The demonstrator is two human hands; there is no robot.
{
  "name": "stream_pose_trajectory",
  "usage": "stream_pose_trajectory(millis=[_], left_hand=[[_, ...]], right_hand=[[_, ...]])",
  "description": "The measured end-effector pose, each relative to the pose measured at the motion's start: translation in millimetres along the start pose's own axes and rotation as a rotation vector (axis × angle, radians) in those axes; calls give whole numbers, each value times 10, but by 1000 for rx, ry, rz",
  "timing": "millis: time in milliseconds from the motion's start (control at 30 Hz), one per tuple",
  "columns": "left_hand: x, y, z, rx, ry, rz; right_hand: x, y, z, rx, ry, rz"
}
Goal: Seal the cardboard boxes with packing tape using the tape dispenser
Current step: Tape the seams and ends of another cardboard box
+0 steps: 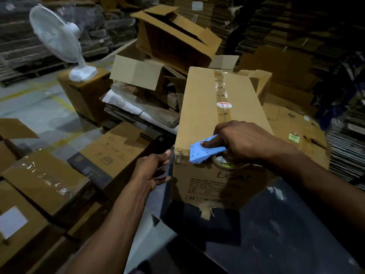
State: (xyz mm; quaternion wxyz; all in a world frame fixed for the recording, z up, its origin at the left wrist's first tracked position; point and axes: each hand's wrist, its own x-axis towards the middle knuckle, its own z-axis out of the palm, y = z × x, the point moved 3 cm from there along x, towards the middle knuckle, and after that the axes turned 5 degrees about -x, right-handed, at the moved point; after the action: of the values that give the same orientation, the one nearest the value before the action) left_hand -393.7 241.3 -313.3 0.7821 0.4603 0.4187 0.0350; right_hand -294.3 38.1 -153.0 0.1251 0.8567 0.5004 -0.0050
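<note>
Under the right hand [240, 142], whose grip is wrapped round the blue tape dispenser [205, 150], lies the cardboard box [213, 107]'s near top edge. Left hand [153, 171] pinches that box's corner, steadying it; press firmly, keeping the dispenser square over the seam.

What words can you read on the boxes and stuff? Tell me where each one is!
"boat": big logo on the near side of the cardboard box, below the blue tape dispenser.
"boat": small print repeated on the clear tape strip along the box top.
"Model No:": start of the printed lines under the logo; the rest is too blurred.
Round red-and-white sticker: unreadable.
Green sticker on the flat cardboard at right: unreadable.
</note>
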Motion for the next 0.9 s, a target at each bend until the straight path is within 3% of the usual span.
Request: stream_pose_trajectory(millis=[300, 400, 467, 567, 633, 700, 800, 900], left_hand=[[85, -244, -10, 125, 13, -110], [-7, -443, 1, 29, 37, -132], [25, -403, 13, 14, 71, 18], [59, -66, -47, 105, 134, 467], [-100, 213, 15, 417, 29, 854], [-306, 312, 178, 811, -211, 1110], [-330, 238, 244, 1254, -300, 1248], [-262, 233, 208, 1267, -321, 1327]], right_hand=[[58, -66, -95, -55, -32, -47], [48, -96, -108, -73, -59, -43], [46, -114, -103, -85, -81, -43], [71, -129, -157, -60, -114, -37], [91, -136, -196, -66, -156, -28], [98, -144, -212, -58, -201, -26], [140, -124, -262, -63, -245, -13], [197, -69, -294, -33, -305, -7]])
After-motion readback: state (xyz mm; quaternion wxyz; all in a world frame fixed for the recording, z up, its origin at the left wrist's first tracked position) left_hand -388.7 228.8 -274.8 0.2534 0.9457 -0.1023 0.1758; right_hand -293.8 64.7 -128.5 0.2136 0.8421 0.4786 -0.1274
